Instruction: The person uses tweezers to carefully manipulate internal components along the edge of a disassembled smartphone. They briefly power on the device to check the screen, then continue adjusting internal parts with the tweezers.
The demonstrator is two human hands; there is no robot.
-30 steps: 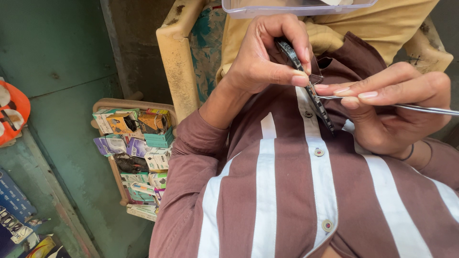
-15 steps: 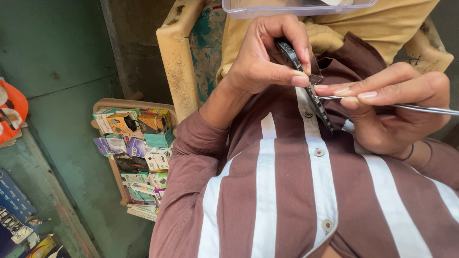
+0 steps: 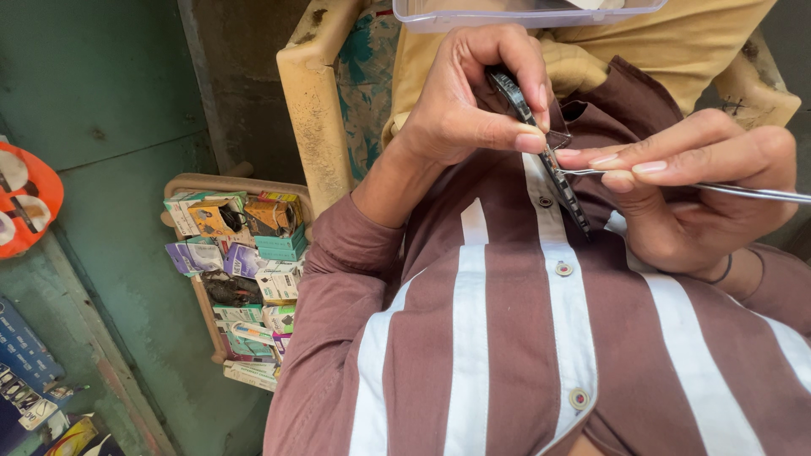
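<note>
**A:** What is closest to the camera?

**B:** A brown shirt with pale stripes (image 3: 541,355), worn by the person. Just above it, both hands work close to the chest.

**A:** What do the hands hold?

**B:** The left hand (image 3: 473,110) has thumb and fingers pinched shut on a thin dark strip (image 3: 545,156). The strip's long axis runs diagonally, from upper left under the fingers down to the right over the shirt buttons. The right hand (image 3: 701,194) has its fingers closed on slim metal tweezers (image 3: 726,189), which lie almost level. Their tips point left and meet the strip just below the left thumb.

**A:** Anything in the way?

**B:** Nothing lies between tips and strip.

**A:** And farther off?

**B:** A clear plastic box (image 3: 524,13) sits on the lap, on a worn cream chair (image 3: 317,110). Left of it, a tray of small colourful packets (image 3: 241,279) rests on the green floor.
</note>
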